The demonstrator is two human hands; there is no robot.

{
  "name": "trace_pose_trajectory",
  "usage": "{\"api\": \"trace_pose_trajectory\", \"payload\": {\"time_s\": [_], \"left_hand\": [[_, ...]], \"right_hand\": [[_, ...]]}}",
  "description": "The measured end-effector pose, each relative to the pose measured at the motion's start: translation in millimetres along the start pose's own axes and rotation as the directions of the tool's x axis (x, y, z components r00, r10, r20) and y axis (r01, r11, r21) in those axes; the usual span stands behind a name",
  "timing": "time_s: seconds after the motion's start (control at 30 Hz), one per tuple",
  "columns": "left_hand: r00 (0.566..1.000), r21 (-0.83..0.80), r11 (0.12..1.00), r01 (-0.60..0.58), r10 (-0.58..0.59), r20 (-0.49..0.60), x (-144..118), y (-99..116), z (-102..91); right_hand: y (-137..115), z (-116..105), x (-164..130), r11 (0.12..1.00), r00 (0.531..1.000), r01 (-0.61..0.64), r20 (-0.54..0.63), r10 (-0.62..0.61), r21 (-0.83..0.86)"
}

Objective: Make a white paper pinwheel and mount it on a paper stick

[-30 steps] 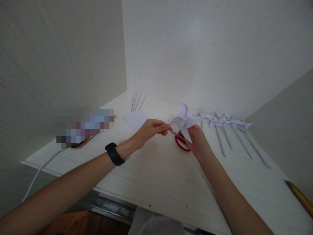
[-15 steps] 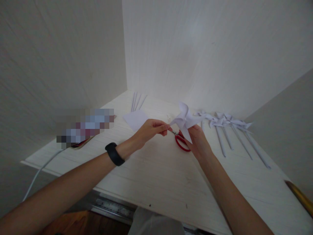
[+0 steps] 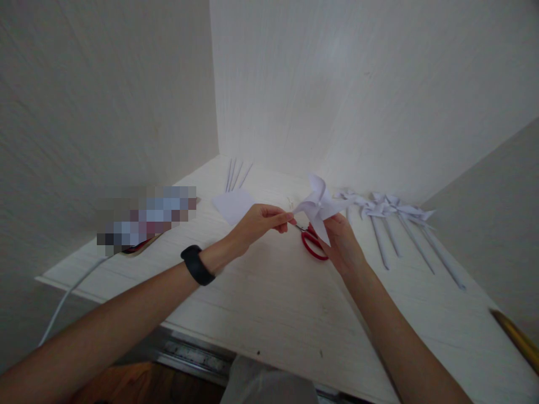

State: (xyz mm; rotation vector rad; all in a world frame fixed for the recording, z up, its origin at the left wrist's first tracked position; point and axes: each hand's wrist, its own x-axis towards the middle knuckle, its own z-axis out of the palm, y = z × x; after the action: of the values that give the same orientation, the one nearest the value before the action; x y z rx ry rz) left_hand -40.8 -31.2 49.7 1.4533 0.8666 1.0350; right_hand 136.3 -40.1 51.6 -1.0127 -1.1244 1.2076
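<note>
A white paper pinwheel point(image 3: 319, 205) is held up between my hands, its curved blades spread. My left hand point(image 3: 272, 217), with a black band on the wrist, pinches the tip of the blade that points left. Behind the pinwheel, my right hand point(image 3: 343, 241) grips it from the right side; the blades partly hide those fingers. Red-handled scissors point(image 3: 314, 247) lie on the table below, partly covered by the pinwheel and my right hand.
Several finished pinwheels point(image 3: 391, 207) on paper sticks lie at the right. A white paper sheet point(image 3: 233, 205) and several thin paper sticks point(image 3: 233, 177) rest at the back left. A blurred-out object point(image 3: 147, 219) with a white cable point(image 3: 69, 292) is at the far left. Walls enclose the table point(image 3: 261, 292).
</note>
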Motion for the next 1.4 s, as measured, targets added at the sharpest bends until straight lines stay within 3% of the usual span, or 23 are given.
{"api": "trace_pose_trajectory", "payload": {"time_s": [1.4], "left_hand": [[0.999, -0.129, 0.990, 0.051, -0.051, 0.000, 1.8, -5.1, -1.9]], "right_hand": [[2.9, -4.0, 2.8, 0.998, 1.000, 0.010, 0.023, -0.012, 0.063]]}}
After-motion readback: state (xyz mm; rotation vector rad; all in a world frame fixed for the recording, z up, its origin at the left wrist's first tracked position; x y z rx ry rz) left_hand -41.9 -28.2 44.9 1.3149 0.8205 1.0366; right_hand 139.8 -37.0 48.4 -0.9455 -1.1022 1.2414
